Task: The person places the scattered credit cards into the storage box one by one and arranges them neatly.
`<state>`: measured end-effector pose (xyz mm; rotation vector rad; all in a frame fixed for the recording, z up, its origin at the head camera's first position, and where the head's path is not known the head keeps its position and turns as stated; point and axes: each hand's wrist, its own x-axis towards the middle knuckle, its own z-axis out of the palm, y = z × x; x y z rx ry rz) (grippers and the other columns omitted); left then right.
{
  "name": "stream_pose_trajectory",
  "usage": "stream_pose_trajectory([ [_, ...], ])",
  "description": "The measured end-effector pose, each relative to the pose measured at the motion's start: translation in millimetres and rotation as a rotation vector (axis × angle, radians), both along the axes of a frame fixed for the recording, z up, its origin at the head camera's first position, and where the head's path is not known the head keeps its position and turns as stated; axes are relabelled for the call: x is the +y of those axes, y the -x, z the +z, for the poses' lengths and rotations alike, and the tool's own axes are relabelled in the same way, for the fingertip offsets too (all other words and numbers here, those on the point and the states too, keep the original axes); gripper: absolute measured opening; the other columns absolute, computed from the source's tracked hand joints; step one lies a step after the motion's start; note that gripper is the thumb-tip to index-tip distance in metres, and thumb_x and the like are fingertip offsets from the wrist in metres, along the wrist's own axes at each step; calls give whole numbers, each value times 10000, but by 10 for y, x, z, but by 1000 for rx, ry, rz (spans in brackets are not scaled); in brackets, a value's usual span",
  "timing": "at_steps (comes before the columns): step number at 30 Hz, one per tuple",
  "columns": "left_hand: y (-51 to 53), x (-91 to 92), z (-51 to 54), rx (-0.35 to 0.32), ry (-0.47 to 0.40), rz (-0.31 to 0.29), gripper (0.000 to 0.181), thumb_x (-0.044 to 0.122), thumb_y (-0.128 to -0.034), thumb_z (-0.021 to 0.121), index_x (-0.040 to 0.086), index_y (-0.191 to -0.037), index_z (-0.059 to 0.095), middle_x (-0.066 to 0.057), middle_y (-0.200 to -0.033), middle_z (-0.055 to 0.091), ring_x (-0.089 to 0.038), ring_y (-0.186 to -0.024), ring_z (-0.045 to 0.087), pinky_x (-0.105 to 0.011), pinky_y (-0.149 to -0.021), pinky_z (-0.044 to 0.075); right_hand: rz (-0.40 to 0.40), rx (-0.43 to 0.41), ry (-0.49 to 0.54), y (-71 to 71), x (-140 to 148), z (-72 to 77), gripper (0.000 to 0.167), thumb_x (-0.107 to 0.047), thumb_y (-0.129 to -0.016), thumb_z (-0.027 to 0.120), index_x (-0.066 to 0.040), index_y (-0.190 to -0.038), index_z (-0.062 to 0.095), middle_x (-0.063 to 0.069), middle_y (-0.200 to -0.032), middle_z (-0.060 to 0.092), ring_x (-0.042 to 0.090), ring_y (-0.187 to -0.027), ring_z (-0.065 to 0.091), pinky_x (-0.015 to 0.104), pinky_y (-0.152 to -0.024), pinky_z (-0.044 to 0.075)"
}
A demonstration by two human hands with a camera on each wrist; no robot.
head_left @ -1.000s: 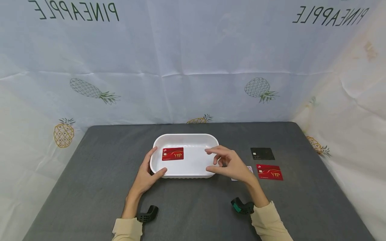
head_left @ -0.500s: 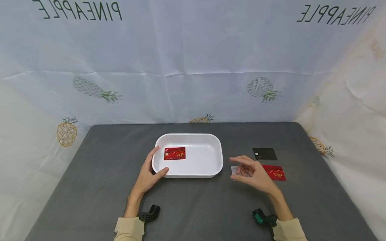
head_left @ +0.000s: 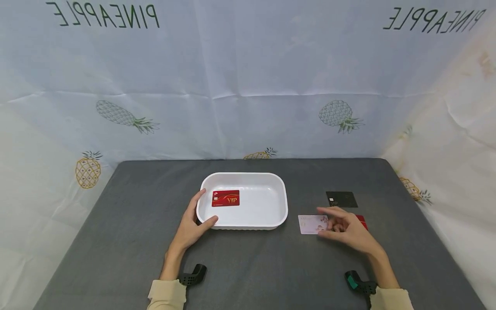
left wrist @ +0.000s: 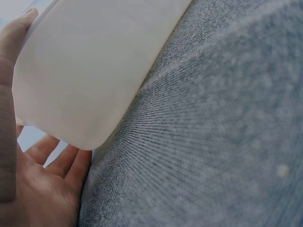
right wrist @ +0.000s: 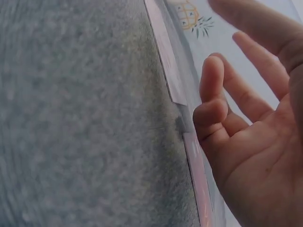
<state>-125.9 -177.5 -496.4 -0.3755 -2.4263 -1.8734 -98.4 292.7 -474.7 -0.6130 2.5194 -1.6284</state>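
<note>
A white plastic tray (head_left: 263, 209) lies on the table with a red VIP card (head_left: 226, 198) flat inside its left half. My left hand (head_left: 190, 228) grips the tray's left end, thumb over the near rim and fingers along the outer side. To the right of the tray, my right hand (head_left: 346, 227) hovers over the cards, thumb and index finger apart, holding nothing. Beneath its fingertips is the right end of a pale pink card (head_left: 312, 224). A second red card (head_left: 362, 220) is mostly hidden behind this hand. Beyond it lies a black VIP card (head_left: 342, 199).
Dark grey cloth (head_left: 255, 271) covers the table. A white curtain (head_left: 217, 125) with pineapple prints hangs at the back and sides. Each wrist carries a black camera mount, such as the left mount (head_left: 193, 275).
My right hand has moved rightward from above the tray to the cards, uncovering the pink card and covering much of the red one. My left hand stays on the tray.
</note>
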Motion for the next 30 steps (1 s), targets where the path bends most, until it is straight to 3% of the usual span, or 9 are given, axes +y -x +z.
stream_pose_trajectory([
  [8, -5, -3, -13, 8, 13, 4, 877, 87, -864, 768, 86, -1597, 285, -216, -1586, 377, -341, -1318, 487, -109, -988, 433, -28, -20, -21, 4, 42, -36, 629, 6, -809, 821, 95, -1375, 563, 145, -1117, 556, 82, -654, 554, 271, -522, 392],
  [18, -1, -1, -5, 4, 26, 7, 876, 106, -868, 769, 131, -1601, 291, -204, -1593, 377, -348, -1339, 483, -114, -993, 428, -3, -76, 8, 18, 62, -50, 688, 40, -801, 811, 150, -1404, 499, 222, -993, 520, 45, -608, 471, 272, -499, 358],
  [30, -3, 6, -1, 5, 16, 2, 880, 97, -867, 769, 119, -1602, 286, -208, -1597, 371, -345, -1338, 482, -107, -993, 425, -11, -53, -61, 17, 42, -14, 738, 43, -784, 820, 177, -1417, 467, 295, -1256, 492, 25, -668, 512, 211, -532, 399],
])
